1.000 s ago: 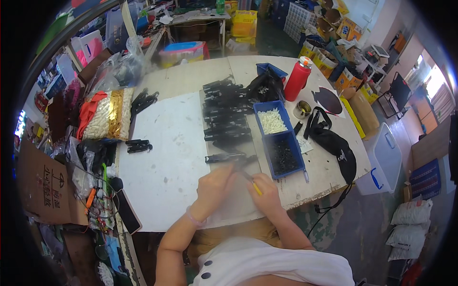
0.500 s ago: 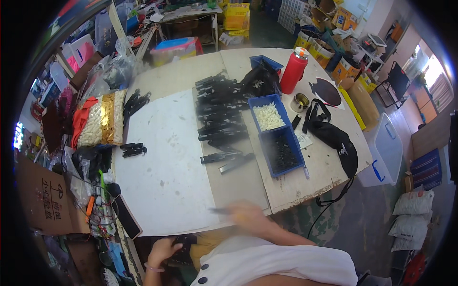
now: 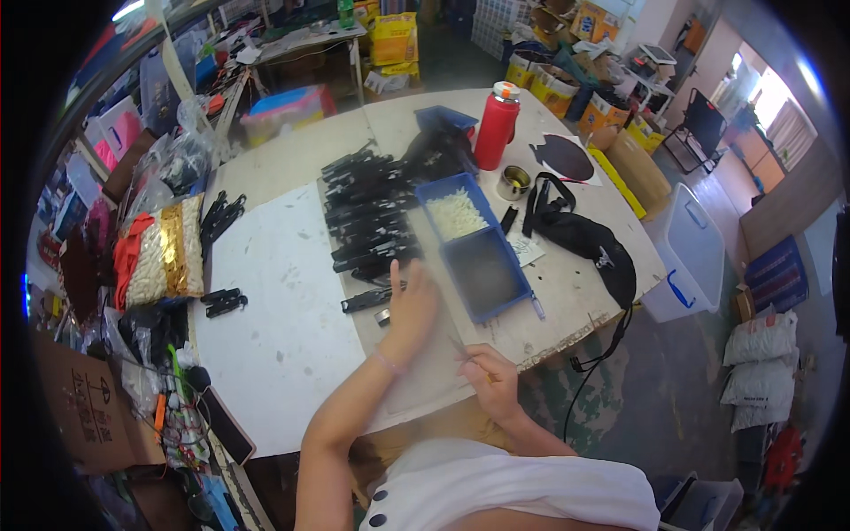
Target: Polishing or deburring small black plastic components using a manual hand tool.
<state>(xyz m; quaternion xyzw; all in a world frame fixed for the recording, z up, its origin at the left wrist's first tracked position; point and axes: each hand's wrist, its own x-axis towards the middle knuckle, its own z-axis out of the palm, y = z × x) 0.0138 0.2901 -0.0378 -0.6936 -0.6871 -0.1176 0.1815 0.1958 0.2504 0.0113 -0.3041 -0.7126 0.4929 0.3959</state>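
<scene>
Rows of slim black parts (image 3: 367,208) lie across the middle of the table. My left hand (image 3: 413,305) reaches over the near end of these rows, fingers stretched forward and touching or just above the black pieces. Beside its thumb side lies a short silvery piece (image 3: 382,317), partly covered. Near the table's front edge my right hand (image 3: 493,379) is closed on a thin pointed tool (image 3: 459,348), its tip toward the left hand. To the right are a blue tray of small white pieces (image 3: 456,215) and a joined blue tray (image 3: 449,257) with a dark, blurred inside.
A white sheet (image 3: 274,327) covers the table's left part. Small black bundles (image 3: 226,303) and a bag of white pieces (image 3: 162,252) lie there. A red bottle (image 3: 498,128), a metal cup (image 3: 513,183) and a black strapped pouch (image 3: 584,234) stand or lie on the right.
My left hand has come up from below the table edge onto the black parts. My right hand, with the thin tool, has moved right. The whole view has shifted.
</scene>
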